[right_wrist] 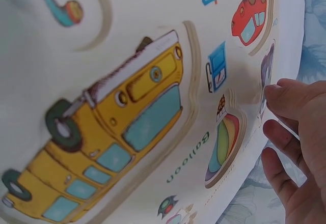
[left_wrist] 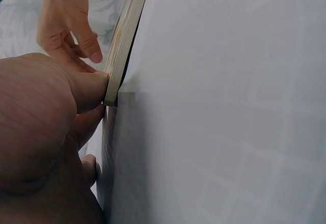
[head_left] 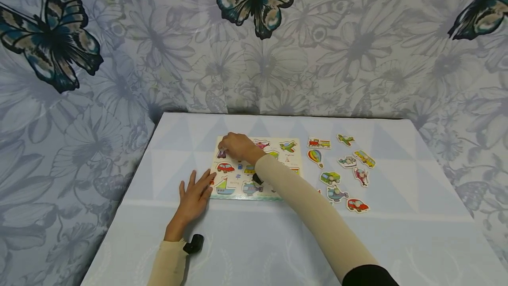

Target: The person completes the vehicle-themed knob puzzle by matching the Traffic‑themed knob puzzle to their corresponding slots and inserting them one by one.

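Note:
A puzzle board (head_left: 274, 195) with vehicle pictures and recesses lies on the table. Over its upper left part is my right hand (head_left: 239, 147), fingers bent down at a small purple piece (head_left: 221, 154). In the right wrist view the thumb lies against this purple piece (right_wrist: 267, 74); its exact kind is unclear, and the index finger is mostly hidden. My left hand (head_left: 194, 197) rests at the board's lower left edge, fingers spread. Seen from the left wrist, a digit touches the board's side (left_wrist: 122, 56). A yellow bus picture (right_wrist: 122, 127) and a balloon picture (right_wrist: 222, 145) show on the board.
Right of the board lie several loose pieces, among them a train (head_left: 319, 143), a hot-air balloon (head_left: 315, 157), a green airplane (head_left: 346, 140), a yellow bus (head_left: 364, 159), a helicopter (head_left: 337, 193) and a red car (head_left: 358, 205). A butterfly-patterned cloth (head_left: 262, 69) hangs behind the table.

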Action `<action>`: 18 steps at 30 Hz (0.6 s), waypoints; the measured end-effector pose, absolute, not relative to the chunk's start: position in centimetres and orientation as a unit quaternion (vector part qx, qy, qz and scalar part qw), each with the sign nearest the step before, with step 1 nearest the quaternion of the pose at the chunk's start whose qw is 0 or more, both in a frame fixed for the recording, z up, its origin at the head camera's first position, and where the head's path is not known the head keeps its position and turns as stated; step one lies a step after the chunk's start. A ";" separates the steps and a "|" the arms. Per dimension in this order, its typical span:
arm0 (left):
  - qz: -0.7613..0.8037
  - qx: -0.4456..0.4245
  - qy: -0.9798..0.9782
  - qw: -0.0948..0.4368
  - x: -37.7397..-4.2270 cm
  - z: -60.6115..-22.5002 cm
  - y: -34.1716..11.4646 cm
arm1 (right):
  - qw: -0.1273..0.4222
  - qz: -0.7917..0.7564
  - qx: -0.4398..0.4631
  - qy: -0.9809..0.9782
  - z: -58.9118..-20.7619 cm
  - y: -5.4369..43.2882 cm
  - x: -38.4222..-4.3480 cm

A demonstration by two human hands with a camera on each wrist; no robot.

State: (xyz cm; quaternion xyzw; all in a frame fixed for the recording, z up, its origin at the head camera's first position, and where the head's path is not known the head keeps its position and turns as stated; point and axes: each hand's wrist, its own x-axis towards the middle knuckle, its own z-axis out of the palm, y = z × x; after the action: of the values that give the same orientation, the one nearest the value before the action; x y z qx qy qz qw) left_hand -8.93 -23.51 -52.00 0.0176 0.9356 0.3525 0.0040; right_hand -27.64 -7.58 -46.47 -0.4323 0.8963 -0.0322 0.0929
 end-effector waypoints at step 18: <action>0.358 0.020 0.933 0.003 -8.7 -52.1 -23.6 | 0.063 -0.032 -0.432 0.899 -46.0 -5.4 -28.2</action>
State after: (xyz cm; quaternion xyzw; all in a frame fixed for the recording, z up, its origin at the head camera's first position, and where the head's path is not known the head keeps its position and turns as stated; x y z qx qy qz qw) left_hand -8.71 -23.56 -52.10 0.0203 0.9335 0.3581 0.0029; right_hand -28.17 -5.41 -45.96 -0.4324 0.8989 -0.0322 0.0630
